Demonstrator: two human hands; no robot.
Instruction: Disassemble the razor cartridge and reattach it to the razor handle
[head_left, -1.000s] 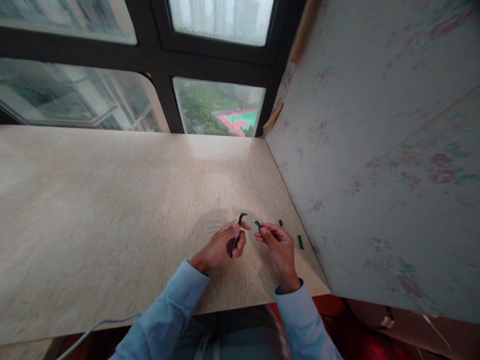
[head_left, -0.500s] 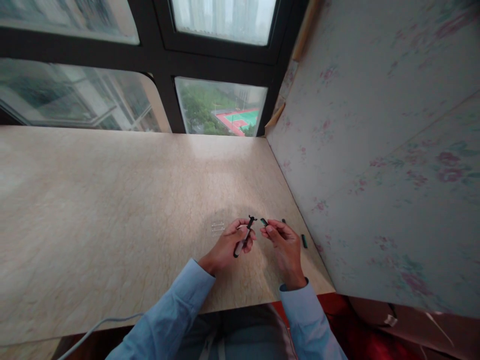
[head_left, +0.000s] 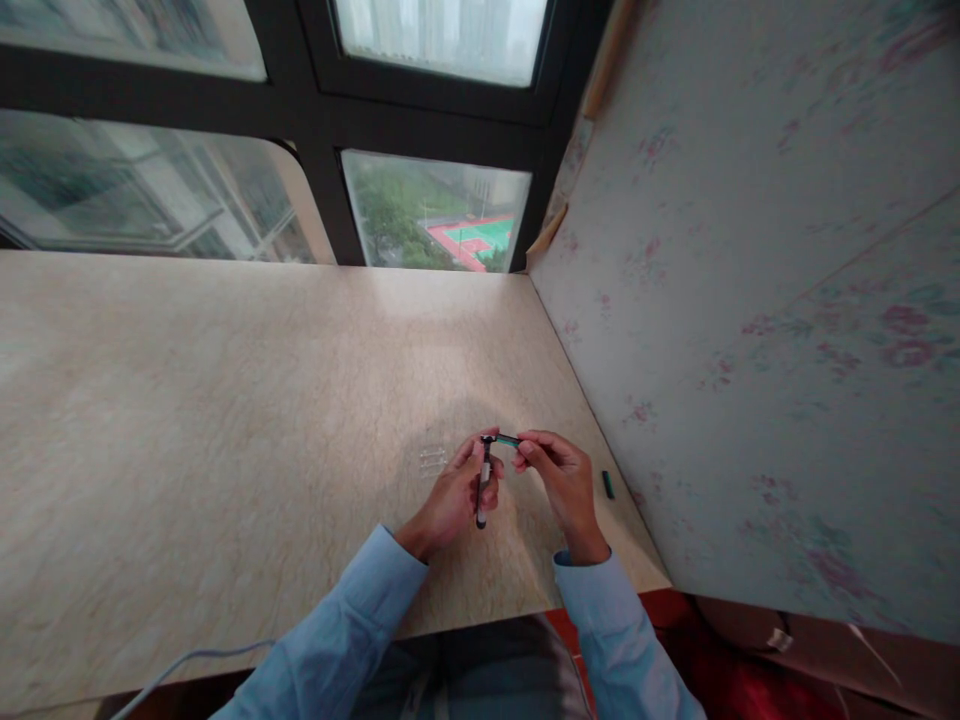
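Observation:
My left hand (head_left: 452,497) is closed around a razor handle (head_left: 484,478), dark with a light grip, its forked head end pointing away from me. Between the thumb and fingers of my right hand (head_left: 564,478) is a slim black-and-green razor blade cartridge (head_left: 508,440). Its left end meets the head of the handle, or lies very close to it; I cannot tell if the two are joined. To the right of my right hand, another dark green cartridge (head_left: 607,485) lies on the counter. A clear plastic tray (head_left: 433,460) rests just left of my left hand.
The marbled counter (head_left: 225,420) runs up to dark-framed windows (head_left: 442,120). A flowered wall (head_left: 720,300) closes off the right side, close to the cartridge lying there. A pale cable (head_left: 195,655) hangs over the front edge at the lower left.
The cartridge in my right hand has moved left to the head of the razor handle and turned sideways. The handle now stands more upright. A dark piece behind my right hand is now hidden.

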